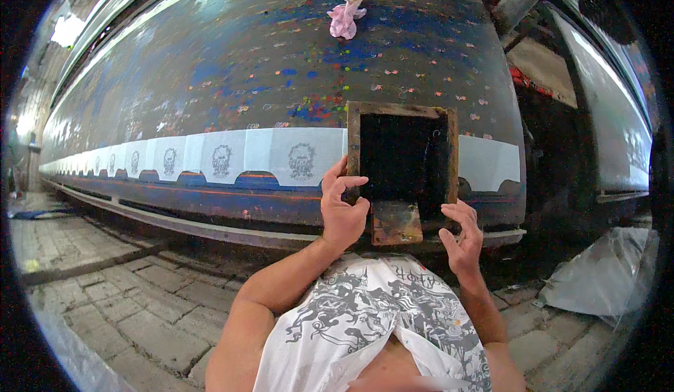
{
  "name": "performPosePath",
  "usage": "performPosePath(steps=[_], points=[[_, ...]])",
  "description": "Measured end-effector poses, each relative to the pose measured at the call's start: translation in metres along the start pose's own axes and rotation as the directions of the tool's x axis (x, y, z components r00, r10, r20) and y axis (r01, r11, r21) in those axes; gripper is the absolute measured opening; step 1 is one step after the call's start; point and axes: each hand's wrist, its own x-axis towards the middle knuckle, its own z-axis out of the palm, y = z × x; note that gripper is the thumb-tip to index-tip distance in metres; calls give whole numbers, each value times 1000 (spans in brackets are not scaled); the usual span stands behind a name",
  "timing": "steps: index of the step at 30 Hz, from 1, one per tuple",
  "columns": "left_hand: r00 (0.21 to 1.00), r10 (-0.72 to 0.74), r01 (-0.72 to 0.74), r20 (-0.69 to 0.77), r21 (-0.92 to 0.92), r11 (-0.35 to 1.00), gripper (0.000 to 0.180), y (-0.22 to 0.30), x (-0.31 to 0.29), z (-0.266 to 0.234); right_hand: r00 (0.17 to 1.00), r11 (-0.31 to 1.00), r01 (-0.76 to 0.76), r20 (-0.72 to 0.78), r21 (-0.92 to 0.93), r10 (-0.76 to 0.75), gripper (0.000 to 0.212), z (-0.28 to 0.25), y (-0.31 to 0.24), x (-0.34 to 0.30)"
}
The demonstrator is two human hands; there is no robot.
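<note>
At the near edge of the long paint-spattered table, a wooden printing frame lies flat on the strip of white cloth. Left hand closed around its left rail; right hand half open, fingertips on the lower right corner (grip loose). The frame looks stiff and fairly light, best held by its side rails, clear of the dark mesh.

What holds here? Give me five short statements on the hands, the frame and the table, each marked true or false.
1. The left hand grips the wooden screen frame at its left edge. True.
2. The right hand rests on the pink rag. False: it is at the frame's lower right corner.
3. White printed pieces lie in a row along the table. True.
4. The frame stands on the brick floor. False: it lies on the table.
5. The rag lies beyond the frame. True.
</note>
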Motion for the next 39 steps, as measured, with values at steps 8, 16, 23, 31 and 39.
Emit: performPosePath(steps=[8, 16, 23, 31, 39], points=[[997, -45, 46, 59, -22, 999, 41, -4, 2, 7, 974, 902, 228, 83, -365, -213, 43, 10, -22, 7], [995, -63, 62, 72, 20, 998, 40, -9, 0, 7, 784, 751, 536, 557, -386, -273, 48, 25, -59, 45], [997, -35, 41, 75, -75, 996, 45, -17, 4, 1, 748, 892, 384, 647, -241, -148, 29, 5, -53, 135], [991, -58, 69, 123, -85, 994, 51, -13, 8, -5, 915, 855, 358, 323, -375, -242, 37, 31, -28, 213], [993, -58, 60, 102, -18, 998, 55, -11, 9, -4, 864, 815, 431, 438, -387, -249, 38, 30, -37, 120]])
